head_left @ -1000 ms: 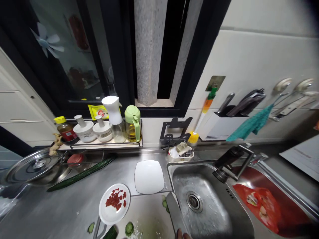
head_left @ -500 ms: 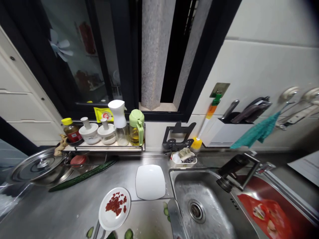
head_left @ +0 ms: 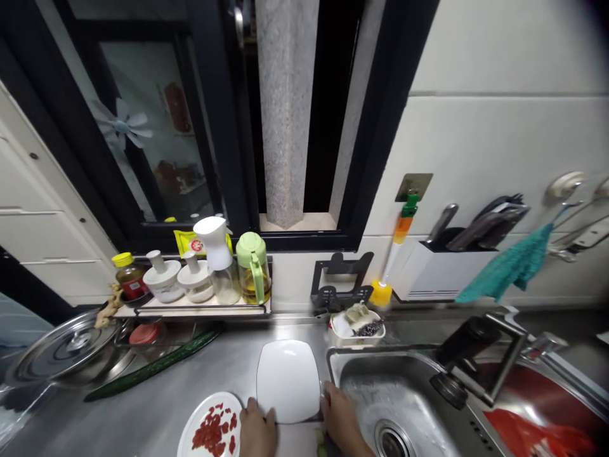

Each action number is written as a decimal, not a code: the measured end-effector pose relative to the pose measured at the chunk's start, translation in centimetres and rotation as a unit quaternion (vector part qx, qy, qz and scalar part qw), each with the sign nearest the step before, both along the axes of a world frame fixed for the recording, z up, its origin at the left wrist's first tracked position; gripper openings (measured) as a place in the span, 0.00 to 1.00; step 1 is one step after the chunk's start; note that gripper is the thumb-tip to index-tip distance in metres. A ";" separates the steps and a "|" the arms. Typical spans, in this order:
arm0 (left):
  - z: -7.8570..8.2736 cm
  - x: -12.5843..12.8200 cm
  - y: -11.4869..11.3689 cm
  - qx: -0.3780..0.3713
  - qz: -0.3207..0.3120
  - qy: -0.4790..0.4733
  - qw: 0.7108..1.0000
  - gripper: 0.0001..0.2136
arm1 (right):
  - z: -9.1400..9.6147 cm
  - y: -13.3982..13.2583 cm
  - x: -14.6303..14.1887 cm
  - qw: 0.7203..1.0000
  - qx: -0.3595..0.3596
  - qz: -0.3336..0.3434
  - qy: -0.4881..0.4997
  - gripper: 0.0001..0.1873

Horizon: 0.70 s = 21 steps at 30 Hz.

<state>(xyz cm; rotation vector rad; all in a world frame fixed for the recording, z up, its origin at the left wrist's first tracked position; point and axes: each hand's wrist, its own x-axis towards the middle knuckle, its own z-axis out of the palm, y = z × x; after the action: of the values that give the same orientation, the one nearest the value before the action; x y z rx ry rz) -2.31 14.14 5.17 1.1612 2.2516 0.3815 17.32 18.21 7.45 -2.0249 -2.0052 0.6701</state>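
Observation:
A white square plate [head_left: 288,381] lies on the steel counter between my two hands. My left hand [head_left: 258,431] is at its lower left corner, beside a round white plate [head_left: 184,444] that bears small red pieces [head_left: 214,433]. Its thumb and finger are apart, with nothing seen between them. My right hand [head_left: 341,416] is at the square plate's lower right edge, by the sink rim, its fingers stretched forward and blurred. Whether either hand touches the plate is unclear. A small red spot shows at the right fingertips. Green slices [head_left: 321,441] lie below, partly hidden.
At right is a steel sink [head_left: 361,381] with a black faucet [head_left: 469,343] and a red bag [head_left: 523,431]. A long cucumber [head_left: 152,368] lies at left, near a lidded pot [head_left: 76,343]. Behind stand a condiment rack [head_left: 200,310] and a knife holder [head_left: 442,266].
Both hands have come into view from below, on either side of the square plate. The view has shifted, so the scene sits lower. The knife blade by the sink no longer shows.

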 end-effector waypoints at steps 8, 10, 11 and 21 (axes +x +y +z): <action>-0.8 0.2 1.5 -0.032 -0.036 0.033 0.998 0.14 | -2.1 1.9 -1.0 0.999 -0.030 -0.013 0.024 0.25; -1.0 0.2 1.6 -0.023 -0.032 0.031 0.999 0.15 | -2.1 2.0 -0.9 0.999 -0.031 -0.018 0.025 0.26; -0.9 0.2 1.7 -0.017 -0.030 0.030 0.999 0.15 | -2.0 2.1 -0.9 0.999 -0.032 -0.019 0.026 0.25; -1.5 -0.7 -3.7 0.074 0.009 -0.042 0.996 0.17 | -0.8 -2.2 0.8 0.998 -0.044 -0.011 0.052 0.25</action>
<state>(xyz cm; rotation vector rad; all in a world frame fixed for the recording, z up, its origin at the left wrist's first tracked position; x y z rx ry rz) -2.97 10.44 3.64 1.1773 2.1927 0.6012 18.17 16.01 6.62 -2.0137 -1.9239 0.8542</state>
